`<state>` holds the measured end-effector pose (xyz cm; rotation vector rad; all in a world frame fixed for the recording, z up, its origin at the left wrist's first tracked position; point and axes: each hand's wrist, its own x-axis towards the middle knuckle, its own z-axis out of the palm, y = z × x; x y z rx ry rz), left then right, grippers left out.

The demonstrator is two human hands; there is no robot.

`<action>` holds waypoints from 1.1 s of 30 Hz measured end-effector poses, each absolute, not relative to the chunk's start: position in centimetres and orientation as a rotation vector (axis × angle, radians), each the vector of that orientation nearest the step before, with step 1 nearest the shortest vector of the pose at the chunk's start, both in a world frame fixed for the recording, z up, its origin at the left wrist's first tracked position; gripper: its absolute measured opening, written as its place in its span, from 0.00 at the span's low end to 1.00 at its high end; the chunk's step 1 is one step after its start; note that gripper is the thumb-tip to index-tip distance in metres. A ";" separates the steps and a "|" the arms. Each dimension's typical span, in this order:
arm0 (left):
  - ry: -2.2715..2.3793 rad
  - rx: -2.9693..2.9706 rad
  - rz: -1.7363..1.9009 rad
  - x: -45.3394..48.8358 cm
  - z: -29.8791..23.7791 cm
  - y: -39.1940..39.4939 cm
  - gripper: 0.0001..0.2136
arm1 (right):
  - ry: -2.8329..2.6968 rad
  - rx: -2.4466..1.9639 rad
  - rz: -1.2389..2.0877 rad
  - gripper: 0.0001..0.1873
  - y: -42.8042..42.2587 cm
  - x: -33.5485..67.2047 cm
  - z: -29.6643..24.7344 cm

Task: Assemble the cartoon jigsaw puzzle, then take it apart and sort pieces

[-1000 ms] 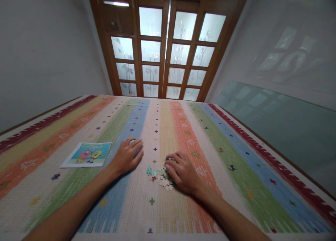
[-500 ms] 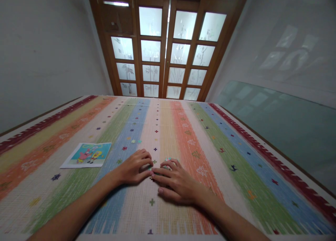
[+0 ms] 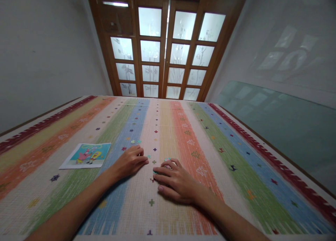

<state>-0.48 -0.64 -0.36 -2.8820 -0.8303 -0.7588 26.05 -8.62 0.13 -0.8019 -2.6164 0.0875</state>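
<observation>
My left hand [image 3: 131, 160] is low over the striped cloth, fingers bent and pinched together. A small teal jigsaw piece [image 3: 148, 156] shows at its fingertips; the grip itself is partly hidden. My right hand [image 3: 174, 181] lies palm down with its fingers stretched out and slightly apart. Beneath and beyond those fingers is a small cluster of colourful jigsaw pieces [image 3: 167, 159], mostly covered by the hand. Two loose pieces lie farther off: a pale green jigsaw piece [image 3: 133, 141] and a teal jigsaw piece [image 3: 139, 141].
A printed cartoon picture [image 3: 88, 155] lies flat to the left of my left hand. The striped tablecloth [image 3: 168, 213], patterned with small crosses and stars, covers the table. Wooden doors with frosted panes [image 3: 151, 50] stand beyond the table, and a greenish glass panel [image 3: 275, 118] leans at the right.
My left hand has drawn away to the left from my right hand, and its fingers have closed together. The teal piece near its fingertips now shows. My right hand has hardly moved.
</observation>
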 end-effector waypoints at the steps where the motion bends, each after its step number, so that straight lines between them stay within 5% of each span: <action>1: -0.812 -2.891 -0.723 -0.4 -0.3 -0.8 0.16 | -2.613 -0.803 0.090 0.16 -8.6 26.0 0.1; 13: -1.282 -2.630 -0.563 -0.1 -2.4 -0.3 0.21 | -2.583 -0.779 0.102 0.17 -8.6 26.0 -0.1; 33: -1.410 -2.630 -0.439 -1.1 -3.4 0.8 0.27 | -2.626 -0.802 0.151 0.18 -8.5 26.1 -0.4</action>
